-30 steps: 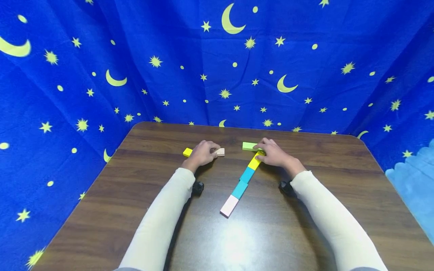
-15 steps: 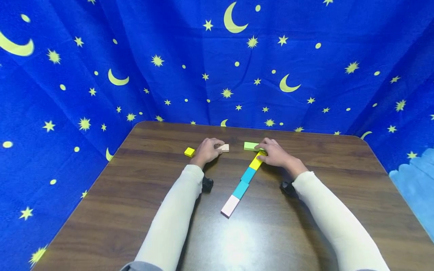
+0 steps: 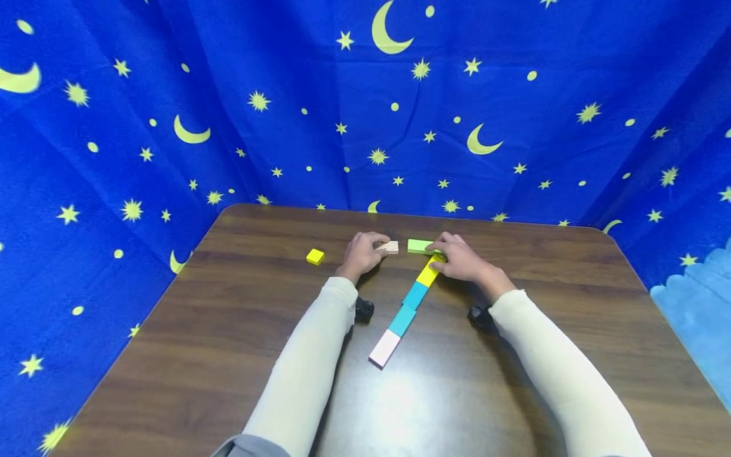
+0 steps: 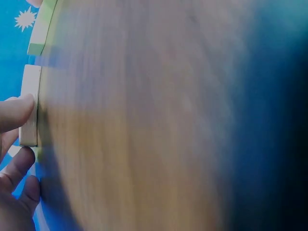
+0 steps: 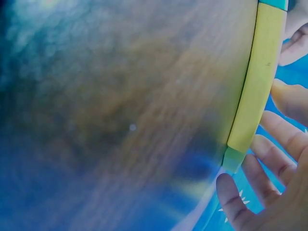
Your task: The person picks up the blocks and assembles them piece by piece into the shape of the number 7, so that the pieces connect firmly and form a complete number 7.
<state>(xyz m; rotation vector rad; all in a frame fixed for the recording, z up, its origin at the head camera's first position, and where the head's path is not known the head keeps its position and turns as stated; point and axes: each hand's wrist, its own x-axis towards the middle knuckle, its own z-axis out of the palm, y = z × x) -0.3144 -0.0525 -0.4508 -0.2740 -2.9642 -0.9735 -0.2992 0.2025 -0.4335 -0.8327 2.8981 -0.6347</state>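
Observation:
In the head view my left hand [image 3: 362, 255] pinches a pale wooden block [image 3: 391, 247] near the far side of the table. Its thumb lies against the block's face in the left wrist view [image 4: 30, 79]. Just right of that block is a light green block [image 3: 418, 245], separated by a small gap. My right hand [image 3: 465, 261] touches the green block's right end and the yellow block [image 3: 428, 274], its fingers loosely extended in the right wrist view. From the yellow block a slanting row runs toward me: two teal blocks [image 3: 414, 295], then a pink block [image 3: 384, 348].
A separate small yellow block [image 3: 315, 256] lies to the left of my left hand. The brown wooden table [image 3: 228, 336] has its far edge close behind the blocks. A blue curtain [image 3: 320, 82] with moons and stars hangs behind and beside it.
My left hand has slid right with the pale wooden block, closing much of the distance to the green block. The small yellow block is now fully uncovered. My right hand stays in place.

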